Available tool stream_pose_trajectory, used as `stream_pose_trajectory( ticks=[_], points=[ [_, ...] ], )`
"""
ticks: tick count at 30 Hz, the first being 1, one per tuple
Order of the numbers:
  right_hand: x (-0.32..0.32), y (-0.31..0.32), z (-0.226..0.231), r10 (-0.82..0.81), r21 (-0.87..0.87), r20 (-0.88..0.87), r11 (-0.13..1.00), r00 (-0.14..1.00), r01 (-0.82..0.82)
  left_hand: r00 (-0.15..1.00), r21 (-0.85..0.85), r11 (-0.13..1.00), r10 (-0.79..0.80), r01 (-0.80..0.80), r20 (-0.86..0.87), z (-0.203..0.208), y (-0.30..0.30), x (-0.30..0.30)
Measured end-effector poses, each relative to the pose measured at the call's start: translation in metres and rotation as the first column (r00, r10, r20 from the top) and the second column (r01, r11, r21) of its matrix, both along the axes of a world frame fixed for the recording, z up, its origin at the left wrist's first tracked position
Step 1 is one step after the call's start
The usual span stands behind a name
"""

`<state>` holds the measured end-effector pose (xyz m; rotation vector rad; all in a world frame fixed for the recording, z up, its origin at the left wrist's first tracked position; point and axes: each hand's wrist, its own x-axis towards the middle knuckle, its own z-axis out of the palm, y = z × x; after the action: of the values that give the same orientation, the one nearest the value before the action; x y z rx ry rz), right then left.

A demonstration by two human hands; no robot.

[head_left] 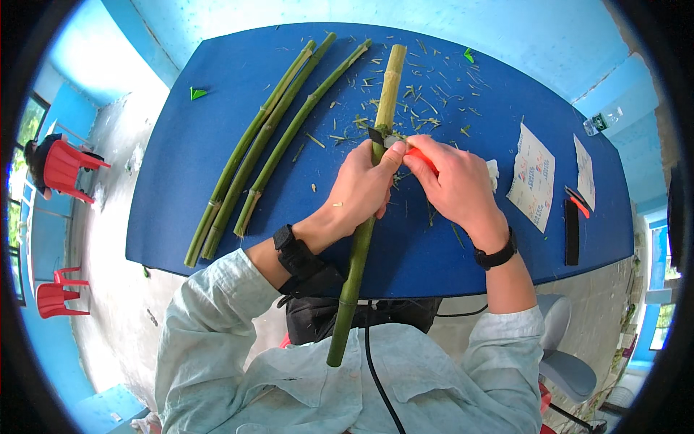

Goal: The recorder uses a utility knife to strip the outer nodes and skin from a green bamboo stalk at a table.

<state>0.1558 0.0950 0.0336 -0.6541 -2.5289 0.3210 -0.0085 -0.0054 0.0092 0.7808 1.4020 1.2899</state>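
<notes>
From my head view, the bamboo stalk (354,264) runs from just past 12 o'clock, over the worktop (224,87), down to 6 o'clock, its near end jutting past the edge toward my shirt (340,398). My left hand (366,177) is wrapped around it just below where the pale, stripped length meets green skin, the thumb up by the metal of the orange-handled knife (423,158); my right hand (455,181) is clenched on that handle, the blade at the stalk. I'd judge the stalk stiff and fairly light, perhaps hollow, unlikely to bend under a push but able to split or splinter. The green skin looks smooth, so it may slide or roll; the joint ridges should give a surer grip. I'd hold the green part, fingers clear of the edge. Shavings (426,108) lie toward 1 o'clock, three other stalks (237,160) toward 10.
</notes>
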Motion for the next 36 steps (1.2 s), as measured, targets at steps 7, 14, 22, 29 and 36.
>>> stream_pose_trajectory(
  ticks=[7,14,22,29,36],
  points=[
    [-0.003,-0.004,-0.002,-0.031,0.055,-0.016,0.998,0.999,0.032,0.994,-0.012,1.0,0.021,-0.02,0.105,0.006,0.001,0.001],
    [-0.004,-0.005,-0.005,-0.044,0.092,-0.024,0.995,0.999,0.046,0.985,-0.036,0.999,0.018,-0.012,0.171,0.008,0.001,-0.002],
    [-0.005,-0.002,-0.005,-0.07,0.013,-0.076,0.997,0.995,0.071,0.98,-0.004,0.999,0.054,-0.054,0.191,0.016,-0.002,0.007],
    [0.001,0.007,0.002,0.047,-0.192,-0.055,0.98,0.997,-0.056,0.976,0.035,0.999,-0.031,0.024,0.215,0.005,-0.001,0.001],
    [0.003,0.008,0.002,0.091,-0.223,-0.02,0.97,0.996,-0.093,0.982,0.013,0.997,-0.071,0.07,0.175,0.005,0.001,0.001]
  ],
)
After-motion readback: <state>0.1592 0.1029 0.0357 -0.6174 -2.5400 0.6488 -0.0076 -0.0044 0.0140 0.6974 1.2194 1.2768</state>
